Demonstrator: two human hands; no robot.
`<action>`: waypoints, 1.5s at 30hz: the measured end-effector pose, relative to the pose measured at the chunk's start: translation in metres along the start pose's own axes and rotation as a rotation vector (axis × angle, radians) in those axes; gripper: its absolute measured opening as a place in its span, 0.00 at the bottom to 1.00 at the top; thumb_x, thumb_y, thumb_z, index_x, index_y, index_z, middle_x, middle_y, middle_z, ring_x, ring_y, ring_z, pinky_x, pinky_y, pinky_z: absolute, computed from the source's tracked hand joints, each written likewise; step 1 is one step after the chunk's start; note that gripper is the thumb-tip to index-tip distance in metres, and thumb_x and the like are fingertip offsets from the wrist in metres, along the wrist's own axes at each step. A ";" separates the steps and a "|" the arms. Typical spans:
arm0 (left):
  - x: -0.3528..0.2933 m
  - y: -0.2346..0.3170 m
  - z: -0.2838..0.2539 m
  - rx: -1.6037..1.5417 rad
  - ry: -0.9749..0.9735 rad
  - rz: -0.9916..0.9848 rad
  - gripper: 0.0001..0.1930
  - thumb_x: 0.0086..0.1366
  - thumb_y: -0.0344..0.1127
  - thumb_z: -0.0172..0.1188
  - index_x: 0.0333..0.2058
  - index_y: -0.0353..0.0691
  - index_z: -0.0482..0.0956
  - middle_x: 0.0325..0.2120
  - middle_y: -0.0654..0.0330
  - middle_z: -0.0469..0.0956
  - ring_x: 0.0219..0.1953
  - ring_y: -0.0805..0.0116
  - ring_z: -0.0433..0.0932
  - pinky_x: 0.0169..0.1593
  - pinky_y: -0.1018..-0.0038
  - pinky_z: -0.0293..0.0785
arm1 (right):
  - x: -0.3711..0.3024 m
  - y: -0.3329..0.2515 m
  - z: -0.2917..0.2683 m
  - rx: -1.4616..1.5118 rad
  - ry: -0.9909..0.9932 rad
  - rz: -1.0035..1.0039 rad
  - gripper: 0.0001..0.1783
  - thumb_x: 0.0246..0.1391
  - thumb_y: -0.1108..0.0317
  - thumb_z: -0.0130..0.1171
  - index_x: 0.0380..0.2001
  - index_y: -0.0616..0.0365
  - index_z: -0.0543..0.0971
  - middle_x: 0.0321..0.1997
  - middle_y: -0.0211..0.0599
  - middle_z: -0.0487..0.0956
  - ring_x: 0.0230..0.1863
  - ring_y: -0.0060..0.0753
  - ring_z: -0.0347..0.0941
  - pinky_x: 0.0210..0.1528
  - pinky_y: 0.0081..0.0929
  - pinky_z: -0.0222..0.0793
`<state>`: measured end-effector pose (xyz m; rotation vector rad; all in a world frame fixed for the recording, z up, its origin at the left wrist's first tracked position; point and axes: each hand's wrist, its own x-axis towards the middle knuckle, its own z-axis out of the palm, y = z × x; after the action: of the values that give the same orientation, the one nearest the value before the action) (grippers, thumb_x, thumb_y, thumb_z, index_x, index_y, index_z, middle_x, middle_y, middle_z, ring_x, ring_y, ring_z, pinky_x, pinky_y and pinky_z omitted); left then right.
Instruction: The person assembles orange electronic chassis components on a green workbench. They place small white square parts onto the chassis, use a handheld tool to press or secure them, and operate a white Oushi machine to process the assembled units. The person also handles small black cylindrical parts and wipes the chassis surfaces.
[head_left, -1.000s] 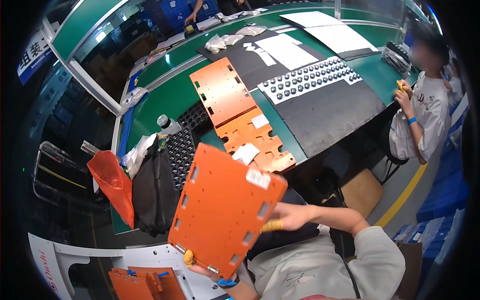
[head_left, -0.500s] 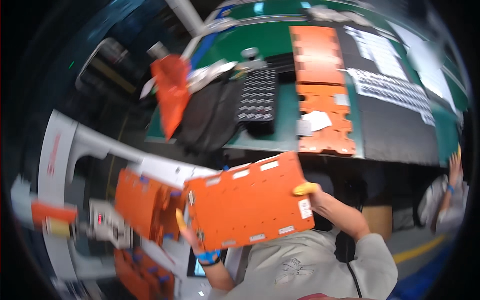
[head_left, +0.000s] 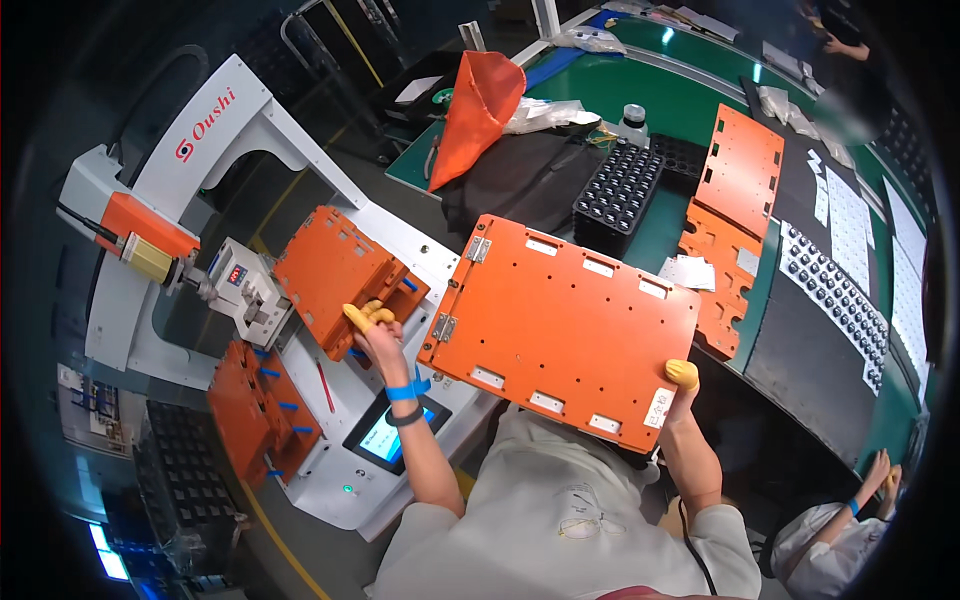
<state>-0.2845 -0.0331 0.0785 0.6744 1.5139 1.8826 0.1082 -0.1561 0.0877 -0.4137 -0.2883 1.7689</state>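
Note:
My right hand (head_left: 682, 392) grips a flat orange hinged plate (head_left: 570, 335) by its right end, a yellow-capped digit on top. The plate is tilted in front of my body, with two metal hinges at its left edge and pale inserts along its long sides. My left hand (head_left: 380, 335), wearing yellow finger caps and a blue wristband, is off the plate. Its fingers are parted at the near edge of another orange fixture (head_left: 335, 270) on the white machine; whether they touch it I cannot tell. Part of the right-hand fingers is hidden under the plate.
The white machine (head_left: 310, 160) has a head (head_left: 250, 300) beside the fixture and a lit screen (head_left: 392, 435). A second orange fixture (head_left: 255, 405) sits nearer. On the green bench are a black tray (head_left: 618, 190) and an open orange fixture (head_left: 740, 175). A co-worker's hands (head_left: 880, 475) appear at right.
My left hand has let go of the plate's left end and moved to the fixture on the machine. My right hand still holds the plate. The view has turned toward the machine.

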 end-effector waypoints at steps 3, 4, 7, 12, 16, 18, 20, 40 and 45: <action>0.015 -0.007 0.012 0.065 0.156 0.108 0.27 0.74 0.56 0.44 0.32 0.35 0.76 0.22 0.64 0.69 0.16 0.82 0.62 0.17 0.84 0.51 | -0.007 -0.008 0.004 0.035 -0.010 -0.025 0.38 0.45 0.60 0.59 0.60 0.67 0.67 0.56 0.52 0.75 0.54 0.49 0.76 0.56 0.45 0.73; 0.017 -0.009 0.015 0.091 0.204 0.184 0.27 0.74 0.56 0.43 0.32 0.35 0.76 0.21 0.65 0.68 0.16 0.82 0.62 0.17 0.84 0.51 | -0.007 -0.010 0.005 0.054 -0.028 -0.038 0.38 0.45 0.60 0.59 0.59 0.67 0.67 0.56 0.52 0.75 0.54 0.49 0.76 0.56 0.45 0.73; 0.016 -0.008 0.023 0.149 0.276 0.249 0.27 0.74 0.55 0.43 0.32 0.34 0.77 0.17 0.66 0.66 0.14 0.81 0.61 0.16 0.84 0.50 | -0.011 -0.020 0.000 0.065 -0.067 -0.078 0.38 0.45 0.60 0.59 0.59 0.68 0.67 0.55 0.52 0.75 0.53 0.49 0.76 0.56 0.45 0.73; 0.003 0.047 0.042 0.067 0.190 0.043 0.26 0.75 0.51 0.43 0.39 0.30 0.78 0.12 0.67 0.64 0.10 0.80 0.56 0.16 0.80 0.51 | -0.002 -0.029 0.011 0.021 -0.059 -0.129 0.36 0.47 0.60 0.58 0.59 0.67 0.67 0.55 0.51 0.76 0.53 0.48 0.77 0.56 0.45 0.73; 0.020 0.065 0.060 -0.435 0.206 0.291 0.30 0.69 0.48 0.53 0.57 0.24 0.66 0.44 0.47 0.78 0.45 0.63 0.79 0.44 0.73 0.78 | 0.013 -0.027 0.042 -0.073 -0.107 -0.132 0.34 0.50 0.59 0.57 0.58 0.66 0.67 0.55 0.50 0.76 0.53 0.47 0.76 0.56 0.45 0.73; 0.024 0.086 0.058 -0.637 0.163 0.255 0.27 0.67 0.43 0.54 0.57 0.27 0.67 0.58 0.46 0.69 0.61 0.57 0.69 0.61 0.63 0.71 | 0.025 -0.026 0.053 -0.139 -0.131 -0.044 0.32 0.52 0.58 0.56 0.57 0.65 0.68 0.55 0.48 0.76 0.55 0.45 0.75 0.58 0.43 0.71; 0.042 0.089 0.053 -0.788 0.227 0.185 0.28 0.66 0.43 0.55 0.57 0.28 0.68 0.57 0.48 0.71 0.59 0.56 0.70 0.60 0.63 0.71 | 0.045 -0.016 0.051 -0.152 -0.125 0.011 0.32 0.53 0.57 0.55 0.59 0.61 0.66 0.56 0.45 0.75 0.57 0.43 0.74 0.59 0.43 0.70; -0.074 0.169 -0.022 -0.818 0.419 0.911 0.31 0.57 0.42 0.54 0.59 0.34 0.68 0.60 0.47 0.65 0.62 0.49 0.64 0.65 0.52 0.58 | 0.205 0.188 0.200 -0.300 -0.155 0.264 0.23 0.60 0.63 0.57 0.55 0.62 0.70 0.54 0.37 0.76 0.56 0.30 0.73 0.61 0.31 0.68; -0.074 0.166 -0.050 -0.711 0.525 1.031 0.31 0.56 0.42 0.56 0.58 0.37 0.70 0.57 0.45 0.69 0.59 0.48 0.69 0.64 0.49 0.63 | 0.209 0.235 0.218 -0.275 -0.109 0.288 0.16 0.56 0.61 0.60 0.43 0.60 0.75 0.36 0.31 0.75 0.35 0.23 0.73 0.40 0.25 0.72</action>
<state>-0.2959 -0.1453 0.2292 0.6869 0.5785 3.3297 -0.2342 -0.0023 0.1632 -0.5782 -0.5766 2.0454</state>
